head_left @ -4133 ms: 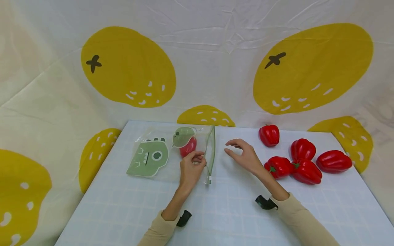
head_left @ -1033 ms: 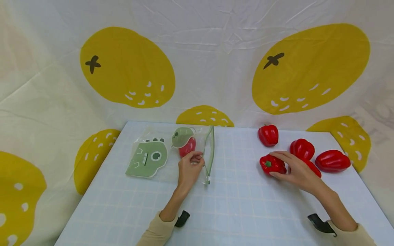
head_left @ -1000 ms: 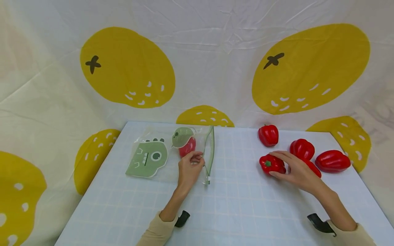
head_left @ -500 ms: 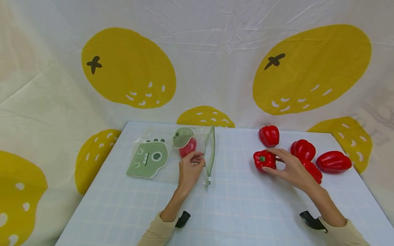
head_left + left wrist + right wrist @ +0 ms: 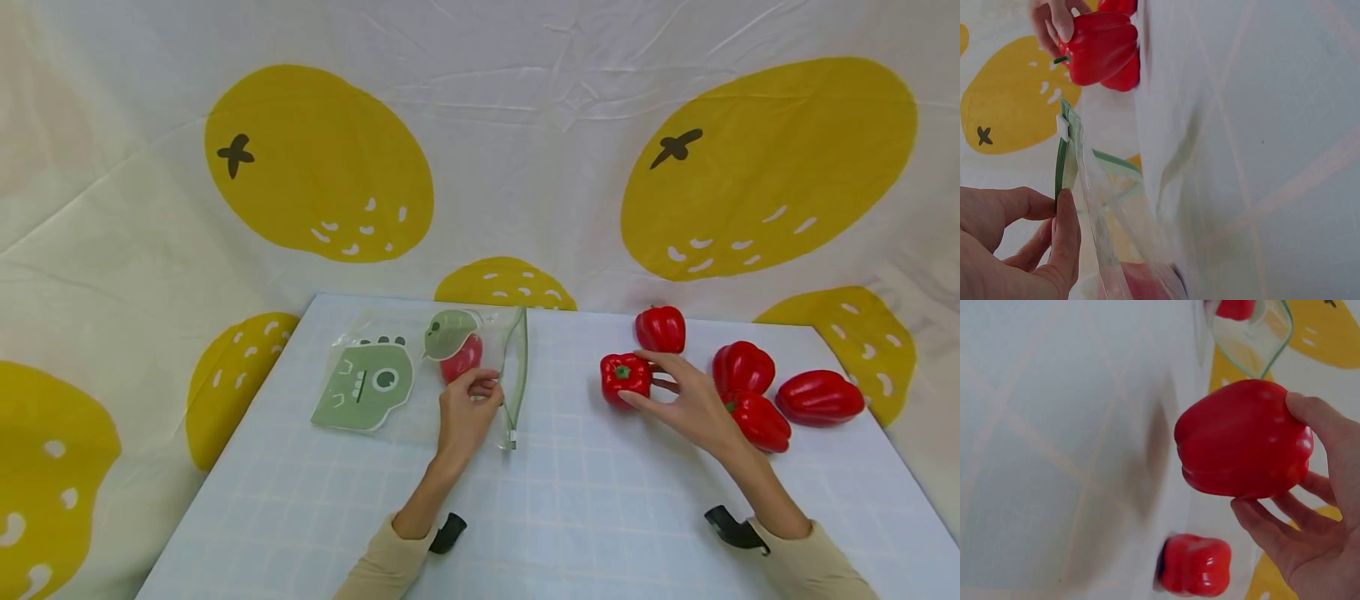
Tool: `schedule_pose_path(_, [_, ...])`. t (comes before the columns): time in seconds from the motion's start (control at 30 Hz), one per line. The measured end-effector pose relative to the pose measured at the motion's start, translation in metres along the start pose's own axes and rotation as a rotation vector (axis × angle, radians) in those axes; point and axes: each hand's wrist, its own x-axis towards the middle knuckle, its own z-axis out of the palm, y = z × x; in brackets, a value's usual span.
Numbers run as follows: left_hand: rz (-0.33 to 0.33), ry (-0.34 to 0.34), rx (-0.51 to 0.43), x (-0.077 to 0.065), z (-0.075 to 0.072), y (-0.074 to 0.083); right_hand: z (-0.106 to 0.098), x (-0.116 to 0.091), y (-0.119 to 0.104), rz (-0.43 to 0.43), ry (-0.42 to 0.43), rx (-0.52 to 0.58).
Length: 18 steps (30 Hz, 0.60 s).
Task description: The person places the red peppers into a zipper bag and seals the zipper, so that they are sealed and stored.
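My left hand (image 5: 468,414) pinches the green-edged rim of a clear zip bag (image 5: 420,433) between thumb and fingers. That bag lies on its side with its mouth spread apart toward the right, a white slider (image 5: 1063,127) at one end of the rim. Inside it is one red bell pepper (image 5: 461,359), partly behind a green printed picture. My right hand (image 5: 686,402) grips another red bell pepper (image 5: 1244,440) at one end; the right wrist view shows it raised off the table, its shadow apart from it. It is right of the bag's mouth.
A red bell pepper (image 5: 661,329) stands near the back edge of the table (image 5: 570,517). Three more, a back pepper (image 5: 742,367), a front pepper (image 5: 759,421) and an outer pepper (image 5: 820,397), lie grouped at the right. A patterned cloth (image 5: 525,150) hangs behind.
My right hand moved from near the bag to the grouped peppers, took hold of the leftmost one and carried it left and up. The left hand stays at the bag's rim.
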Motion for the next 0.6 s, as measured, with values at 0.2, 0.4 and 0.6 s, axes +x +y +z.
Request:
schedule_pose_path(0.2, [-0.011,0.002,-0.003,0.001,0.001,0.001,0.009,0.008,-0.005,0.033,0.008,0.080])
schedule_pose_path(0.4, [-0.016,-0.005,0.005,0.001,0.001,0.001,0.018,0.014,-0.010,0.055,0.005,0.151])
schedule_pose_path(0.6, [-0.008,-0.003,0.001,0.000,0.001,0.000,0.030,0.020,-0.015,0.079,0.010,0.198])
